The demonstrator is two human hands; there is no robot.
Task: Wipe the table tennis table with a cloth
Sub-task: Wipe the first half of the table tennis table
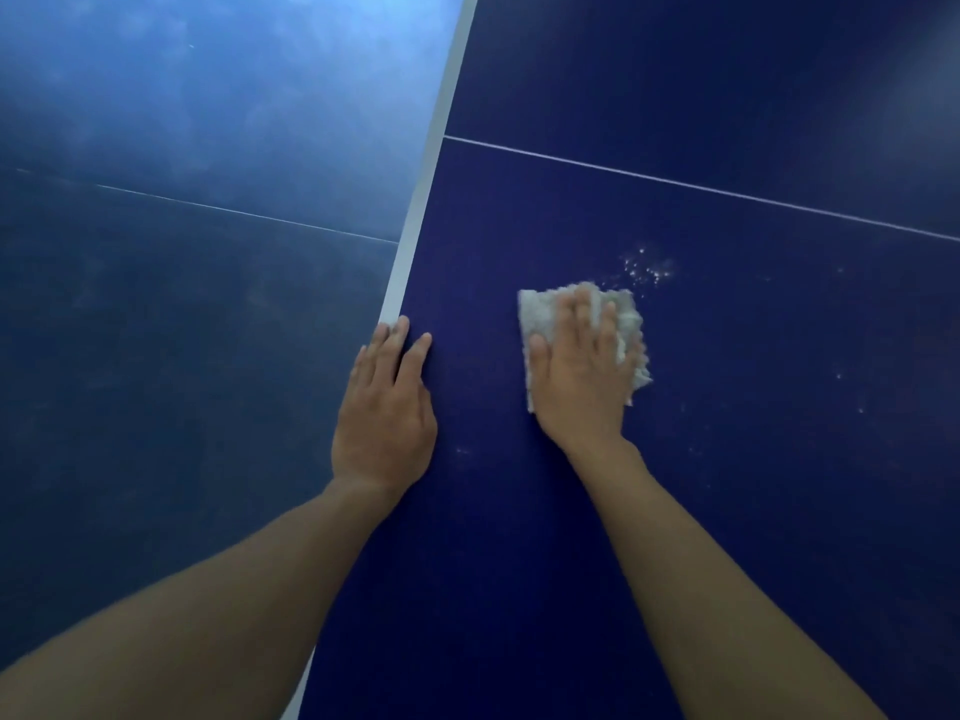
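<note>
The dark blue table tennis table (727, 459) fills the view. My right hand (579, 376) lies flat on a white fluffy cloth (540, 317), pressing it onto the table surface; cloth edges show to the left, above and to the right of the fingers. My left hand (387, 407) rests flat on the table with fingers together, its fingertips at the white band (426, 200) and nothing in it. A patch of white specks (647, 270) lies just beyond the cloth to the upper right.
The white band runs diagonally from the top centre to the bottom left. A thin white line (701, 187) crosses the right half, and another thin white line (249, 214) crosses the lighter, hazier left half. A few faint specks (852, 392) dot the right side.
</note>
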